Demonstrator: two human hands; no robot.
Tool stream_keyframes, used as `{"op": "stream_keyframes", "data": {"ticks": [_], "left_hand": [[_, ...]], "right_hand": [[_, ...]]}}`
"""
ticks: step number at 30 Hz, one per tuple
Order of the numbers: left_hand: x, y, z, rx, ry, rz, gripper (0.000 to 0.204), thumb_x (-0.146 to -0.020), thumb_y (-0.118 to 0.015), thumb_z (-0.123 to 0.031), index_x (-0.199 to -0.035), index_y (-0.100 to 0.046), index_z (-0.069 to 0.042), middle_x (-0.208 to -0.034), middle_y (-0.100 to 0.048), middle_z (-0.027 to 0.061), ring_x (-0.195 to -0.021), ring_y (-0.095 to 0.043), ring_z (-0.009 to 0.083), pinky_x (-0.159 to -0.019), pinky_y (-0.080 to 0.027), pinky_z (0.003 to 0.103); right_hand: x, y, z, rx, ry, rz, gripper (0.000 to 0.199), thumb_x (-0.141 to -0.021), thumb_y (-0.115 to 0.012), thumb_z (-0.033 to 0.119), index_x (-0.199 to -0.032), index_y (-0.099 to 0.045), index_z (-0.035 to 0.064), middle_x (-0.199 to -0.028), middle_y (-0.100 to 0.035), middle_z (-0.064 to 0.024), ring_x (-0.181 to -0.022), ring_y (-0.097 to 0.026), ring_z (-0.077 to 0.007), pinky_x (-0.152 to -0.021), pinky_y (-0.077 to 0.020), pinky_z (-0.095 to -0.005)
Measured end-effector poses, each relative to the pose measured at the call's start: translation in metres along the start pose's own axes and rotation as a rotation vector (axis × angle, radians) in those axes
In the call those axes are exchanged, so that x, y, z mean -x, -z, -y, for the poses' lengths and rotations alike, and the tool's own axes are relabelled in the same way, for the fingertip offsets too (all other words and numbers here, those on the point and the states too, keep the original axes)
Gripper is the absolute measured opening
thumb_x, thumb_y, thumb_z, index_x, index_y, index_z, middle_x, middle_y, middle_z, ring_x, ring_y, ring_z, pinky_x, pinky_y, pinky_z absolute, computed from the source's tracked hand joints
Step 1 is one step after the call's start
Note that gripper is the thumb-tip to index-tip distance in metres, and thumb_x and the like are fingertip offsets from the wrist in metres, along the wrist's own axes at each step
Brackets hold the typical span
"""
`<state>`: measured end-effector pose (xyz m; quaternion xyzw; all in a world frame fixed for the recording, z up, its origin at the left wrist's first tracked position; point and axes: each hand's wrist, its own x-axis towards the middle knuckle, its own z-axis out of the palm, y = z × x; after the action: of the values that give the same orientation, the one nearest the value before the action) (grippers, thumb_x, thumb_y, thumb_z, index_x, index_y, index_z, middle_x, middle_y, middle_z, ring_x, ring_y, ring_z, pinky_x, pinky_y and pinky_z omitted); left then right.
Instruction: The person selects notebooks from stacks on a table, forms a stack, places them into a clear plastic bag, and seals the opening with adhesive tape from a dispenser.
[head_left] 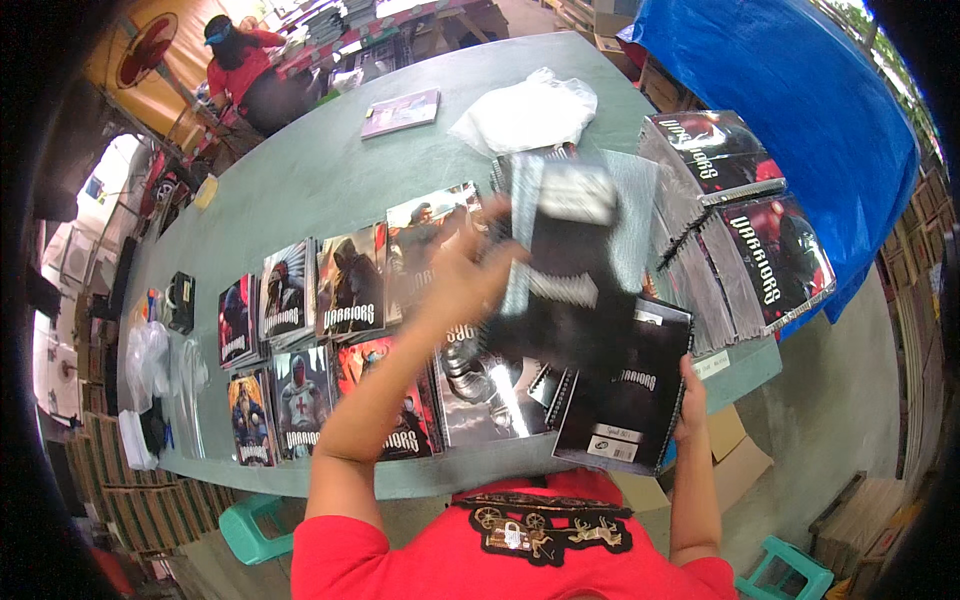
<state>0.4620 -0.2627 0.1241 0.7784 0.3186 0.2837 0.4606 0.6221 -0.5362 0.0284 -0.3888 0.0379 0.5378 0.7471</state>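
My right hand grips the right edge of a black spiral notebook, its fingers mostly hidden behind it. The notebook is tilted at the table's near edge, with a white label low on its cover. Motion blurs my left hand, which reaches over the notebook rows to the left edge of a blurred dark notebook. Whether it holds that one cannot be made out. Clear plastic shows around the blurred notebook. Below my left forearm lies a notebook with an armoured figure.
Stacks of illustrated notebooks stand in two rows on the grey-green table. Plastic-wrapped stacks rise at the right. A white plastic bag and a thin purple book lie farther back. Another person sits beyond.
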Motion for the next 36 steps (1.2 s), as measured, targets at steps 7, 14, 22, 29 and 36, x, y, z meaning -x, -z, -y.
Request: {"op": "stream_keyframes", "data": {"ticks": [7, 14, 22, 29, 36], "left_hand": [[0.063, -0.03, 0.076, -0.613, -0.124, 0.493, 0.053, -0.07, -0.068, -0.02, -0.12, -0.05, -0.022, -0.126, -0.046, 0.0137, -0.118, -0.041, 0.0322, -0.092, -0.04, 0.04], [0.048, -0.033, 0.054, -0.859, -0.646, 0.917, 0.051, -0.052, -0.075, -0.02, -0.101, -0.061, -0.02, -0.134, -0.034, 0.0109, -0.13, -0.023, 0.0316, -0.106, -0.017, 0.051], [0.009, 0.014, -0.049, -0.643, -0.686, 0.272, 0.017, -0.069, -0.058, -0.012, -0.085, -0.059, -0.005, -0.086, -0.061, 0.0135, -0.083, -0.061, 0.0261, -0.069, -0.049, 0.038], [0.064, -0.036, -0.071, -0.595, -1.427, 0.474, 0.03, -0.07, -0.061, -0.014, -0.098, -0.058, -0.004, -0.089, -0.06, 0.0077, -0.077, -0.059, 0.0183, -0.064, -0.048, 0.028], [0.066, -0.066, -0.099, -0.817, -0.896, 0.744, 0.034, -0.071, -0.056, -0.021, -0.093, -0.055, 0.005, -0.069, -0.053, 0.0133, -0.06, -0.057, 0.0238, -0.042, -0.046, 0.033]], "right_hand": [[0.003, 0.009, -0.018, 0.384, 0.186, -0.072, 0.067, -0.063, -0.071, 0.013, -0.121, -0.041, -0.0003, -0.108, -0.055, -0.0112, -0.095, -0.056, -0.0255, -0.084, -0.0459, -0.0371], [0.041, 0.05, -0.02, 0.05, 0.075, -0.129, 0.063, -0.064, -0.069, 0.01, -0.122, -0.045, 0.0012, -0.112, -0.056, -0.0137, -0.099, -0.056, -0.0267, -0.086, -0.0453, -0.0368], [0.039, 0.061, -0.028, 0.112, 0.053, -0.209, 0.053, -0.072, -0.068, 0.014, -0.119, -0.048, 0.0022, -0.109, -0.058, -0.0113, -0.096, -0.058, -0.0247, -0.085, -0.0452, -0.0372], [0.034, 0.062, -0.029, -0.008, 0.022, -0.113, 0.049, -0.084, -0.057, 0.038, -0.114, -0.05, 0.0008, -0.106, -0.059, -0.0105, -0.092, -0.059, -0.0219, -0.079, -0.0486, -0.0364], [0.032, 0.033, -0.038, -0.114, 0.081, -0.078, 0.073, -0.08, -0.05, 0.058, -0.127, -0.038, 0.0038, -0.12, -0.052, -0.0116, -0.106, -0.053, -0.0243, -0.092, -0.0422, -0.0375]]}}
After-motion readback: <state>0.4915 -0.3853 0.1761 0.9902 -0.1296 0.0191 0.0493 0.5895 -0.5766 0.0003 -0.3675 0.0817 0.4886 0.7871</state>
